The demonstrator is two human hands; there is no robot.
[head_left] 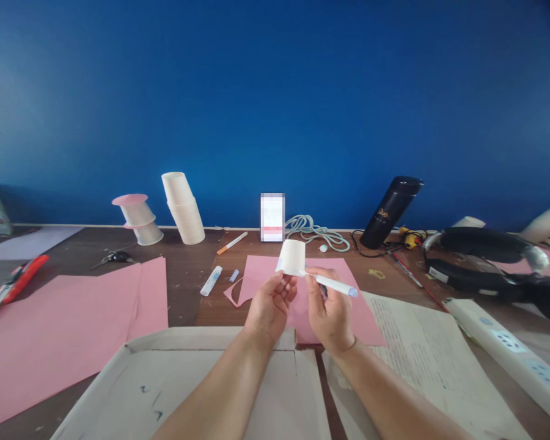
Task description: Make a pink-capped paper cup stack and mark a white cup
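My left hand (271, 302) holds a small white paper cup (292, 256) upside down by its rim, raised above the table. My right hand (329, 308) grips a white glue stick (334, 285) whose tip touches the cup's rim. Both hands hover over a pink paper sheet (357, 321) with a curved piece cut from it. A second glue stick (211, 280) and a small cap (233, 275) lie to the left of the hands.
Large pink sheets (68, 318) lie at left, an open cardboard tray (132, 385) is near me, printed paper (421, 348) at right. At the back stand stacked cups (183, 208), a cup spool (137, 219), a phone (272, 217), cable (314, 231), black flask (391, 211), headset (481, 260), power strip (508, 345).
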